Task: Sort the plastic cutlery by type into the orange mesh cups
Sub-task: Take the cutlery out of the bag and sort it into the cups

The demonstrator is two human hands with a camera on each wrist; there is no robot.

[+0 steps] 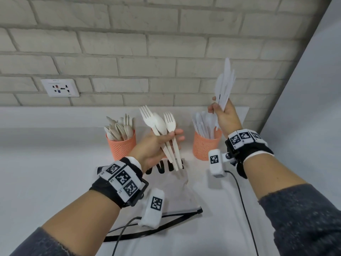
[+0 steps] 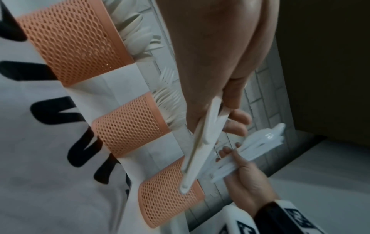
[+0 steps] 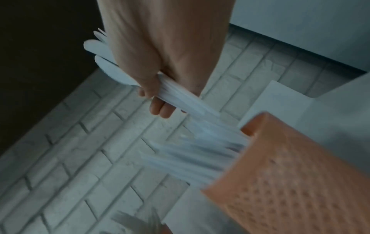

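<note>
My left hand [image 1: 175, 135] grips the handles of two cream forks and a spoon [image 1: 160, 122], raised in front of the middle cup, which it hides in the head view. My right hand [image 1: 217, 111] holds a bundle of white knives [image 1: 224, 85] upright above the right orange mesh cup [image 1: 204, 146], which holds several white knives. The left cup [image 1: 120, 146] is full of spoons. In the left wrist view all three cups [image 2: 130, 125] stand in a row, and the held handles [image 2: 200, 142] cross the nearest one. In the right wrist view, fingers [image 3: 160, 109] curl round the knives [image 3: 180, 96].
The cups stand on a white table near a grey brick wall with a socket plate [image 1: 60, 87]. A white cloth bag [image 1: 177, 191] with black lettering and black straps lies in front of the cups. A white wall [image 1: 313, 89] closes the right side.
</note>
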